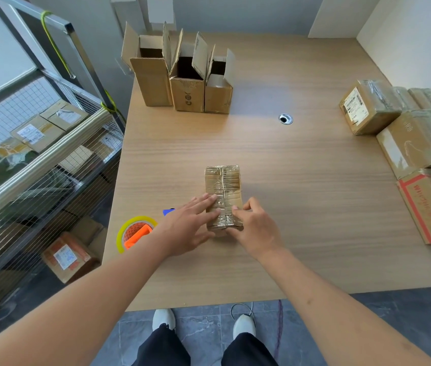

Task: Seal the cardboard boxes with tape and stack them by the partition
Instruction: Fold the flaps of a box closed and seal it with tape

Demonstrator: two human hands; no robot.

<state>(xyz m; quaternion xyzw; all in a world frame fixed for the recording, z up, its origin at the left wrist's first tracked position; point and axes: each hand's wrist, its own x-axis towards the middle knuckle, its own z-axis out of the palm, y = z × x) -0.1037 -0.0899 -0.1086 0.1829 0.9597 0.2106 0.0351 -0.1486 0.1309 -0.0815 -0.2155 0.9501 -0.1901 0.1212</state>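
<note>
A small cardboard box (223, 183) with clear tape along its top seam lies on the wooden table (301, 207) in front of me. My left hand (191, 224) lies flat on the box's near left part, fingers straight on the tape. My right hand (255, 228) grips the box's near right corner, thumb and fingers curled around it. A yellow tape roll on an orange dispenser (135, 232) lies to the left of my left hand, with a small blue object (168, 212) partly hidden behind my hand.
Three open cardboard boxes (182, 77) stand upright at the table's far left. Several taped boxes (407, 143) are stacked along the white partition (415, 43) on the right. A wire cart (32, 154) holding parcels stands left of the table. A cable hole (285, 119) sits mid-table.
</note>
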